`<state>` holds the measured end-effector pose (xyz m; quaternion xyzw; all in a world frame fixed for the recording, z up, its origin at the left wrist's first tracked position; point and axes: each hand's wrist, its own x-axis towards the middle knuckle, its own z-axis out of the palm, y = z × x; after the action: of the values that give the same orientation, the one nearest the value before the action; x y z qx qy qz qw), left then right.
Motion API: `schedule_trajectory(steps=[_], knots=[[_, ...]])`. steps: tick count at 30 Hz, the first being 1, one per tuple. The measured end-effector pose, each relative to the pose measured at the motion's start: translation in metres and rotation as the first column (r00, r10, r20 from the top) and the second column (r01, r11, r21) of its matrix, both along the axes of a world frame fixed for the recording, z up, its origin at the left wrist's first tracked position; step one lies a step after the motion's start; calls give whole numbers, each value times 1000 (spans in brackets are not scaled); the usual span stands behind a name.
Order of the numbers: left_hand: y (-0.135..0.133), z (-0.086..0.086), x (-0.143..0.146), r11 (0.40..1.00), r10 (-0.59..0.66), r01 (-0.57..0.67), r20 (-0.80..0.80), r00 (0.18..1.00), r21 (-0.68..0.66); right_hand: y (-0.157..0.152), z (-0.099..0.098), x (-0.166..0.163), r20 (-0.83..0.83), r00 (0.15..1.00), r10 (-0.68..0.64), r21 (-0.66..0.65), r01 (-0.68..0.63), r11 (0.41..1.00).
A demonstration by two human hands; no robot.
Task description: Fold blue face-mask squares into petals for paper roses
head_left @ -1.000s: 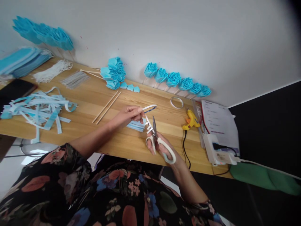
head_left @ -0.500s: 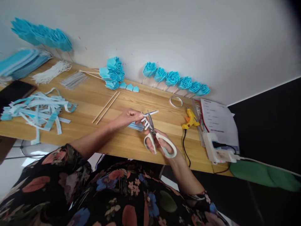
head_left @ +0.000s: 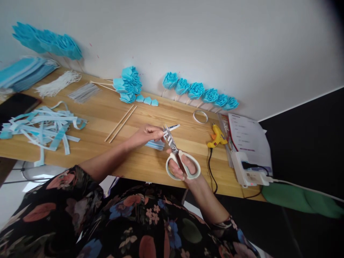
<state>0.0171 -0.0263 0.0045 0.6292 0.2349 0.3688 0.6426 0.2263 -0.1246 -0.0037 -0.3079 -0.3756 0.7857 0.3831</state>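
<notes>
My left hand (head_left: 152,133) pinches a thin white-and-blue strip (head_left: 175,127) whose free end points right. Small white cut slits or pieces show along its lower side by the blades; I cannot tell which. My right hand (head_left: 178,166) has its fingers through the white handles of a pair of scissors (head_left: 174,149). The scissors' blades meet the strip just right of my left fingertips. Beneath my left wrist lies a folded blue piece of mask fabric (head_left: 155,144), partly hidden. Two wooden sticks (head_left: 119,123) rest on the table left of my hands.
A yellow glue gun (head_left: 216,137) with its cord, a tape roll (head_left: 200,116) and a power strip (head_left: 245,170) lie right. Blue fabric flowers (head_left: 196,90) stand along the wall. Cut strips (head_left: 51,125), masks (head_left: 29,73) and a dark phone (head_left: 20,105) lie left.
The scissors' handles have come closer together and the blades have closed across the strip. My left hand keeps its pinch in nearly the same place.
</notes>
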Motion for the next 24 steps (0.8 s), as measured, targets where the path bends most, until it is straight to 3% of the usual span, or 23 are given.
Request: schedule_trajectory(steps=[7, 13, 16, 19, 24], knots=[[-3, 10, 1, 992, -39, 49, 87, 995, -118, 0, 10, -2, -37, 999, -8, -7, 7, 1000], [-2, 7, 0, 993, -38, 38, 1, 999, -109, -3, 3, -2, 17, 1000, -25, -10, 25, 1000], [-2, 6, 1, 986, -36, 24, -67, 997, -166, -9, 2, -8, 135, 988, 77, 2, -78, 997], [-1, 6, 2, 986, 17, -31, -87, 996, -161, -13, 4, -12, 241, 953, 184, 0, -190, 982], [2, 4, 6, 960, 134, -109, 81, 988, -257, -9, 10, 3, 238, 966, 102, 102, -129, 986]])
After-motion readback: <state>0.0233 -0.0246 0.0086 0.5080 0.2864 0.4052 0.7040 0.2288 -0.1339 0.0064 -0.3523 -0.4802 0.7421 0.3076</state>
